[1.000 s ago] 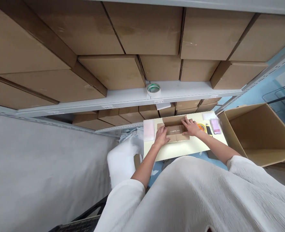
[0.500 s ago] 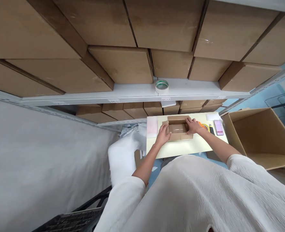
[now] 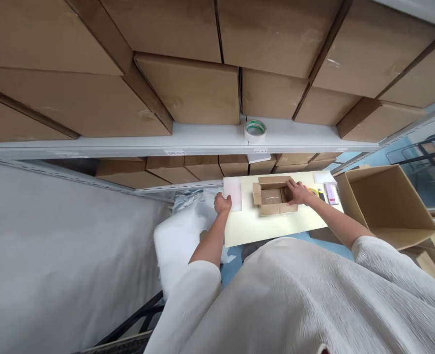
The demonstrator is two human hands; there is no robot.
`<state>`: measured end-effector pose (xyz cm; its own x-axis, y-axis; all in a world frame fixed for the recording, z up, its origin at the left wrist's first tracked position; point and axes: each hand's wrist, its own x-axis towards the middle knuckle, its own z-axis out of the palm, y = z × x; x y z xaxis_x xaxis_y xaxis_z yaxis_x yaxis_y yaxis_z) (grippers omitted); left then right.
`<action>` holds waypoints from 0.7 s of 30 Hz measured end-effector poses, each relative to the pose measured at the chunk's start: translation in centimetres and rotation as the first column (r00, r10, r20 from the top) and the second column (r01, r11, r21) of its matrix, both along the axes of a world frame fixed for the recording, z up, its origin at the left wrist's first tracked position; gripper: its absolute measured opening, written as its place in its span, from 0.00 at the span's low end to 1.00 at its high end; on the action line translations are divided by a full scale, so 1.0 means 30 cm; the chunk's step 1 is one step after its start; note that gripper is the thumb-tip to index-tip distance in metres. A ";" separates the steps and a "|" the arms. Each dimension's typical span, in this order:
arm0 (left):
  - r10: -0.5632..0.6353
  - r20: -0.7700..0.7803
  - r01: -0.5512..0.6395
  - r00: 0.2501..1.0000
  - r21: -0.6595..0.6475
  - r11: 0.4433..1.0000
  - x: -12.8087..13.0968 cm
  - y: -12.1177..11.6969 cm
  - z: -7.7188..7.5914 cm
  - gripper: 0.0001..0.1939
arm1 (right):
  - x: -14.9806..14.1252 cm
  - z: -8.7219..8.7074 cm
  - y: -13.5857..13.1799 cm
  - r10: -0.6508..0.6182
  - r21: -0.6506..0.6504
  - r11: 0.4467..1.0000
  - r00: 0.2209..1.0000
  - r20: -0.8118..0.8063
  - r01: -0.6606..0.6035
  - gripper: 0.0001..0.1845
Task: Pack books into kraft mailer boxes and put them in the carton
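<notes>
A small open cardboard box [image 3: 278, 209] stands on the pale yellow table, its left flap folded outward. My right hand [image 3: 297, 192] is closed on the box's right end, with fingers at the far corner and the thumb near the front wall. At the table's left edge, my left hand [image 3: 222, 202] has curled fingers and its thumb over the border of a pinkish-white flat sheet or stack [image 3: 234, 192]. What lies between those fingers, if anything, is hidden. Beside my right hand are a yellow tape roll [image 3: 313, 191] and a dark object [image 3: 321, 196].
A phone [image 3: 332, 193] lies at the table's [image 3: 261, 231] right end. Beyond it stands a large open carton [image 3: 397, 206]. White wrapping material [image 3: 180, 236] is heaped at the left. Shelves ahead hold many cartons [image 3: 189, 91] and a tape roll [image 3: 255, 131].
My left hand has let go of the box's left end and moved left to the pinkish-white sheet. My right hand stays on the box. The view has shifted slightly.
</notes>
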<state>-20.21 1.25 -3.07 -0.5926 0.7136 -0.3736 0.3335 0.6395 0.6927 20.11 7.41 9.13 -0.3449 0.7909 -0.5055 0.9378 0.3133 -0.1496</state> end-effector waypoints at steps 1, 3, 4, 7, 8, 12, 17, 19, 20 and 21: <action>-0.016 -0.009 0.016 1.000 -0.042 0.999 -0.005 0.007 -0.011 0.25 | -0.003 0.004 -0.002 0.002 -0.003 1.000 1.000 0.016 -0.002 0.71; -0.080 -0.056 0.071 0.995 -0.147 0.987 -0.003 0.019 -0.025 0.25 | -0.006 0.009 -0.007 0.006 -0.009 1.000 0.999 0.046 -0.005 0.73; -0.117 -0.083 0.099 0.990 -0.195 0.976 0.002 0.024 -0.028 0.25 | -0.006 0.010 -0.010 0.007 -0.011 1.000 0.998 0.058 -0.006 0.73; -0.181 -0.151 0.136 0.972 -0.270 0.953 0.028 0.028 -0.031 0.23 | -0.001 0.005 -0.019 0.003 -0.011 1.000 0.998 0.065 -0.002 0.74; -0.184 -0.167 0.132 0.969 -0.280 0.951 0.037 0.027 -0.031 0.23 | 0.002 0.000 -0.022 -0.002 -0.007 1.000 0.998 0.058 0.002 0.74; -0.185 -0.211 0.123 0.960 -0.276 0.953 0.060 0.014 -0.039 0.21 | 0.011 -0.020 -0.027 -0.027 -0.001 1.000 0.999 0.023 0.027 0.75; -0.241 -0.193 0.189 0.951 -0.252 0.949 0.057 0.017 -0.057 0.25 | 0.015 -0.031 -0.023 -0.059 -0.006 0.998 0.998 -0.017 0.059 0.76; -0.244 -0.165 0.192 0.956 -0.281 0.940 0.051 0.026 -0.063 0.24 | 0.017 -0.031 -0.021 -0.058 -0.005 0.998 0.998 -0.027 0.058 0.76; -0.247 -0.155 0.194 0.957 -0.291 0.937 0.049 0.030 -0.066 0.22 | 0.018 -0.032 -0.021 -0.056 -0.004 0.998 0.998 -0.030 0.056 0.76; -0.248 -0.151 0.196 0.957 -0.295 0.935 0.048 0.034 -0.069 0.21 | 0.019 -0.032 -0.020 -0.053 -0.004 0.999 0.998 -0.033 0.053 0.76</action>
